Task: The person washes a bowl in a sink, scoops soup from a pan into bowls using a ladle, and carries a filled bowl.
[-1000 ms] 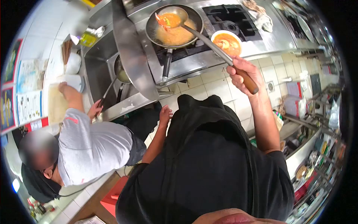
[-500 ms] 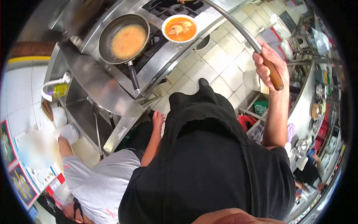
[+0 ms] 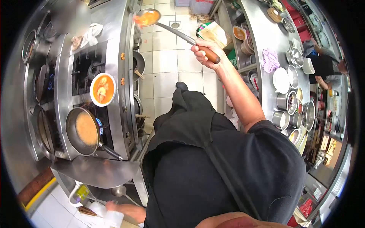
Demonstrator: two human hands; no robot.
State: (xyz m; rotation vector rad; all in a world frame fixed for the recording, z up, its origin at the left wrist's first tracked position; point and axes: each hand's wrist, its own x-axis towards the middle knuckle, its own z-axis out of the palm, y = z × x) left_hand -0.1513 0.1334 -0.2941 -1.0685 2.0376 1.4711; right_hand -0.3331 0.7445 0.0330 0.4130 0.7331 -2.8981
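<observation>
My right hand (image 3: 207, 55) grips the wooden handle of a long metal ladle (image 3: 178, 33), held out over the floor aisle. Orange liquid shows in the ladle's bowl, with blurred red-orange matter at its outer edge. A white bowl (image 3: 92, 93) of orange soup with pale pieces stands on the stove. Beside it, a dark frying pan (image 3: 69, 127) holds a pale orange, foamy liquid over a blue flame. I cannot see my left hand; it is out of sight beyond my body.
A co-worker's blurred hand (image 3: 114, 207) is by a sink (image 3: 133, 188) containing another ladle (image 3: 119, 191). A white cloth (image 3: 92, 35) lies beyond the burners. Metal pots (image 3: 281, 120) and a purple cloth (image 3: 270, 60) sit on the right counter (image 3: 262, 38). Someone stands beyond it.
My view has turned, bringing the aisle and right counter further in. The ladle's bowl, cut off before, now shows with orange liquid. The closed hand beside my body has left view.
</observation>
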